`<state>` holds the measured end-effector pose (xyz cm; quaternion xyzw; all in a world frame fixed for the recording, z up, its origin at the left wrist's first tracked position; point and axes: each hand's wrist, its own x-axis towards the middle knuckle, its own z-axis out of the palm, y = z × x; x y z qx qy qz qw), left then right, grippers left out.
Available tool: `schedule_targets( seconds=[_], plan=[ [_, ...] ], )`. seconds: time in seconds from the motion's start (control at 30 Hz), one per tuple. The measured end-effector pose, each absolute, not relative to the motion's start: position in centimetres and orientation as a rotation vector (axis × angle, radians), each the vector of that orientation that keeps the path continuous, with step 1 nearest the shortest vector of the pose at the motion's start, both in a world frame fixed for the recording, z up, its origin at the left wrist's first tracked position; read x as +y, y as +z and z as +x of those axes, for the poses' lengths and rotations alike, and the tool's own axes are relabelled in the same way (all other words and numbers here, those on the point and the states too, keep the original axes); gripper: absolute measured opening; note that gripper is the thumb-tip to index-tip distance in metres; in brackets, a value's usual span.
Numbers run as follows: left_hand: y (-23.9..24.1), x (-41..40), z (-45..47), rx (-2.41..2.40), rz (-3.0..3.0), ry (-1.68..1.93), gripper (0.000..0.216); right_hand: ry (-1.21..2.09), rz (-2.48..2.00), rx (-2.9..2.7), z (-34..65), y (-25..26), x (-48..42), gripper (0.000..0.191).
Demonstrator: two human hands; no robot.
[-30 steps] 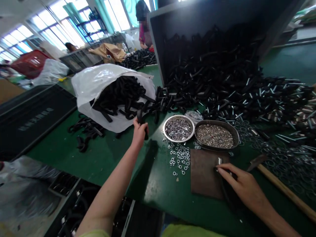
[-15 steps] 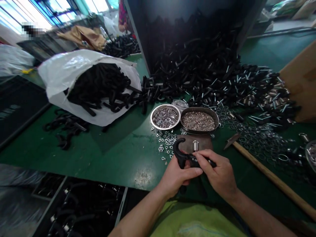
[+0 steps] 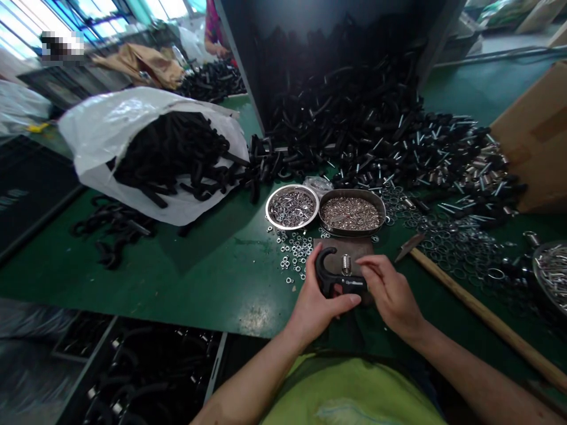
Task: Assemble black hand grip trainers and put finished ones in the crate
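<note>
My left hand [image 3: 316,307] is wrapped round a black curved plastic handle [image 3: 333,275] with white lettering and a small metal spring standing on it. My right hand [image 3: 392,295] pinches the handle's right end with its fingers closed. Both hands hover over a brown metal plate [image 3: 349,247] on the green table [image 3: 186,277]. Just beyond the plate stand a round steel bowl of washers [image 3: 292,207] and an oval dish of small silver nuts [image 3: 352,213]. Loose washers [image 3: 295,254] lie scattered left of the plate.
A white bag of black handles [image 3: 150,147] lies at the left. A large heap of black parts [image 3: 363,124] spills from a dark bin behind. A hammer with a wooden handle [image 3: 482,316] lies at the right, beside a cardboard box [image 3: 538,136]. Black crates [image 3: 146,372] sit below the table edge.
My left hand brought a black handle from the bag to the plate, and my right hand joined it. In the last half second the handle turned so its lettering faces up.
</note>
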<state>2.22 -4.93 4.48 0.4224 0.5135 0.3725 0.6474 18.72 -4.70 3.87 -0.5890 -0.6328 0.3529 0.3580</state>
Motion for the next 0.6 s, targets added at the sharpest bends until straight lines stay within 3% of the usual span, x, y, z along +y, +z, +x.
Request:
schedule_targets(
  seconds=[0.1, 0.2, 0.33, 0.47, 0.6],
  plan=[
    [4.3, -5.0, 1.6, 1.290, 1.315, 0.885, 0.089, 1.489, -1.604, -1.318, 18.4, 3.4, -4.4, 0.039],
    [4.0, -4.9, 1.1, 1.283, 1.397, 0.858, 0.084, 1.776, -1.458, -1.314, 18.3, 3.5, -3.6, 0.051],
    [3.6, -5.3, 1.0, 1.294, 1.344, 0.828, 0.085, 1.714, -1.396, -1.572, 17.7, 4.0, -3.0, 0.042],
    [3.0, -6.1, 1.2, 1.250, 1.223, 0.837, 0.087, 1.343, -1.512, -1.773, 16.7, 4.5, -3.3, 0.022],
    [2.3, -6.6, 1.0, 1.253, 1.289, 0.838, 0.087, 1.206, -1.551, -2.027, 16.5, 5.0, -3.7, 0.018]
  ],
)
